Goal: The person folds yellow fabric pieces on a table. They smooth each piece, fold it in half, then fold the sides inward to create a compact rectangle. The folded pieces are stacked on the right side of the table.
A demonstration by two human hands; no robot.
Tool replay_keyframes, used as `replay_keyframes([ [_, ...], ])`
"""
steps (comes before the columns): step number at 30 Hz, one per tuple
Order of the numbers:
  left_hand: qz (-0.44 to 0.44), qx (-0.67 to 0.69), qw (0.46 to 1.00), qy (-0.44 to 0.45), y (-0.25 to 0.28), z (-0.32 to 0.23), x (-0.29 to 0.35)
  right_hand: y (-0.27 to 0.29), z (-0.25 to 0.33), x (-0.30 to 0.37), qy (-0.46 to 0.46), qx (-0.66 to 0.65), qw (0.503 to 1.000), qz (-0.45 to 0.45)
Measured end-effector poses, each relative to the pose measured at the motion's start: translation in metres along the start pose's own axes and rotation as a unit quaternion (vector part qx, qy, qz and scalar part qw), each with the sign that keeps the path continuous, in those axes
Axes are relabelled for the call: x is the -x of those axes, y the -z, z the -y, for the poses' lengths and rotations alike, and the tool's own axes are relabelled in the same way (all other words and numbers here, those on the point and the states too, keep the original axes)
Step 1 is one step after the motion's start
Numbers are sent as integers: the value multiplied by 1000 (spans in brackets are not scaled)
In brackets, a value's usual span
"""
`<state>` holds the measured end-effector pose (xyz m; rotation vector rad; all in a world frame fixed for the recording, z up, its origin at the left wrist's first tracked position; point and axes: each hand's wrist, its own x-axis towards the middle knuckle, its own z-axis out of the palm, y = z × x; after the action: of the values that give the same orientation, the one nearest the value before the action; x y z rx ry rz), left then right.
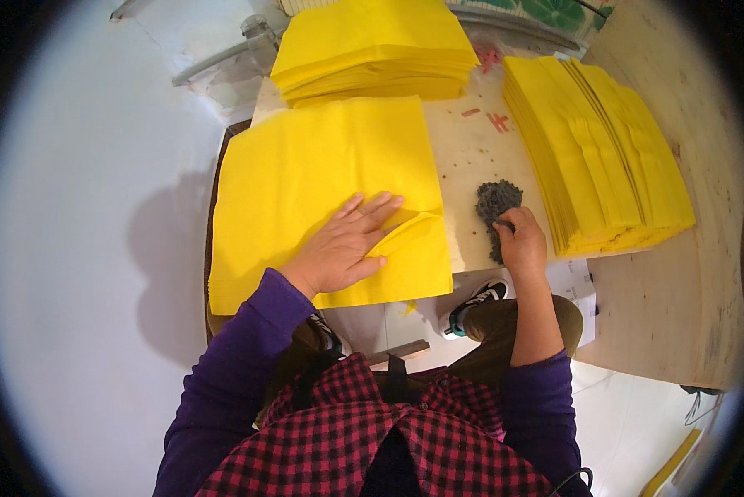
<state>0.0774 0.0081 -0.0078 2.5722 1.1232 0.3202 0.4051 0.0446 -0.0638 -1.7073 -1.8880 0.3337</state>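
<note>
My left hand point(345, 240) lies flat with its fingers spread on a large stack of yellow fabric sheets point(305, 166). Between its thumb and fingers, a fold of the top sheet point(406, 234) stands up and runs toward the stack's right edge. My right hand point(522, 242) is closed, its fingertips pinching a crumpled dark grey rag point(499, 197) with a nubby surface. The rag rests on the wooden table point(463, 153), just right of the stack. My fingers hide part of it.
Behind the near stack sits another yellow stack point(372, 50). A third pile of folded yellow sheets point(595, 153) stands at the right. Red marks point(498, 123) and small dark specks dot the table. A clear glass or plastic container point(260, 37) is at the back left. White wall point(82, 207) borders the left.
</note>
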Motion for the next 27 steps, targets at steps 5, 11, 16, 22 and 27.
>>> replay_keyframes([
  [5,-7,4,1000,-1,-1,1,0,-4,-9,-7,-31,-37,998,-35],
  [11,-10,6,1000,5,-3,3,-1,16,17,8,31,-203,977,-61],
  [16,-15,19,1000,11,-3,1,-1,23,53,28,66,-372,909,177],
  [22,-13,17,1000,4,-3,2,-1,15,68,31,82,-311,916,240],
  [27,-7,5,1000,-4,-3,4,0,7,70,27,85,-327,914,224],
])
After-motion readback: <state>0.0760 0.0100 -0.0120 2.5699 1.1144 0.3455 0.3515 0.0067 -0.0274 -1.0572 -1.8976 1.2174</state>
